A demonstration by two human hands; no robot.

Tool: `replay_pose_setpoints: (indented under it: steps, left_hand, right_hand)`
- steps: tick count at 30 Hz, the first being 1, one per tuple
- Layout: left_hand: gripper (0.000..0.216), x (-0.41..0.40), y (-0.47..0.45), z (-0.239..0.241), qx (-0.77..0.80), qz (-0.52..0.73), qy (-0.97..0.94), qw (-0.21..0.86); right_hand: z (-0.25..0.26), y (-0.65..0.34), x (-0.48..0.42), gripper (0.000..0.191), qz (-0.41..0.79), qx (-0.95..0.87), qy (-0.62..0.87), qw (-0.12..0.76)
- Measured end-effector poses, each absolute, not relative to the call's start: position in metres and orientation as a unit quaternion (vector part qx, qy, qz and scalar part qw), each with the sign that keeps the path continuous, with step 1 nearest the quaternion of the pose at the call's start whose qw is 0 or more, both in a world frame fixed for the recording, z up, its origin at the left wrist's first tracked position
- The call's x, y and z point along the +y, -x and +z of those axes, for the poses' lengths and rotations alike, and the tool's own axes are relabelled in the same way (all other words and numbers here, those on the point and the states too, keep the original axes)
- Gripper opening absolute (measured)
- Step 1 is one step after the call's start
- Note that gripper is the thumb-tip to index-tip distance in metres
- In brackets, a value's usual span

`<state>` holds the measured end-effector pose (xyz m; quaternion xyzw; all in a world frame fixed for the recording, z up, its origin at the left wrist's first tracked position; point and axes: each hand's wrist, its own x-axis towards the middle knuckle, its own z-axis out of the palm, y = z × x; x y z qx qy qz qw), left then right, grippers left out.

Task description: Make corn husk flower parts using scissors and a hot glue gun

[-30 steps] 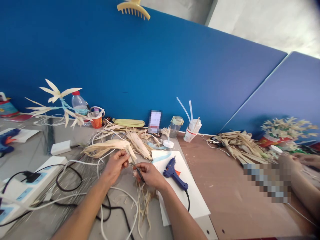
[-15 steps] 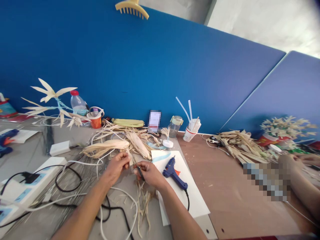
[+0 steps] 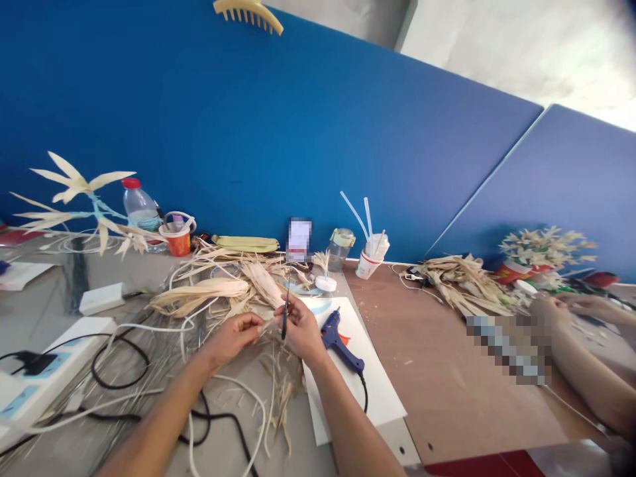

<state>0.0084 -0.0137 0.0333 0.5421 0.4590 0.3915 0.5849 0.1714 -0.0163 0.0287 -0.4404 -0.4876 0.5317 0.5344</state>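
My right hand (image 3: 303, 331) is closed round a pair of dark scissors (image 3: 285, 311), whose blades point up and away from me. My left hand (image 3: 237, 335) pinches a small strip of dried corn husk (image 3: 262, 324) just left of the scissors. Both hands hover over husk scraps (image 3: 283, 391) lying on the grey table. A heap of dried husks (image 3: 233, 281) lies just beyond my hands.
A blue glue gun (image 3: 340, 341) rests on a white sheet (image 3: 368, 391) to my right. Cables (image 3: 119, 358) and a power strip (image 3: 44, 371) lie at left. Cups, a bottle (image 3: 139, 207) and a jar line the blue partition. Another person's hands (image 3: 571, 308) work at the far right.
My right hand has swung the scissors from pointing left and down to standing upright. The left hand stays pinched on the husk strip. The camera view shifted slightly right.
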Motion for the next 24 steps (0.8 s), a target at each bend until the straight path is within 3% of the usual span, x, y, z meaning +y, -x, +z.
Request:
replay_pose_setpoints:
  steps: [8, 19, 24]
  left_hand:
    - [0.018, -0.014, -0.010, 0.035, 0.444, 0.379, -0.583, 0.566]
    - [0.033, -0.009, -0.003, 0.026, 0.420, 0.484, -0.392, 0.660]
    - [0.035, -0.007, -0.006, 0.023, 0.429, 0.507, -0.408, 0.626]
  right_hand:
    - [0.026, -0.174, -0.016, 0.041, 0.520, -0.498, 0.459, 0.521]
    - [0.017, -0.164, -0.018, 0.038, 0.464, -0.518, 0.461, 0.551]
    - [0.016, -0.164, -0.018, 0.039, 0.455, -0.515, 0.484, 0.541]
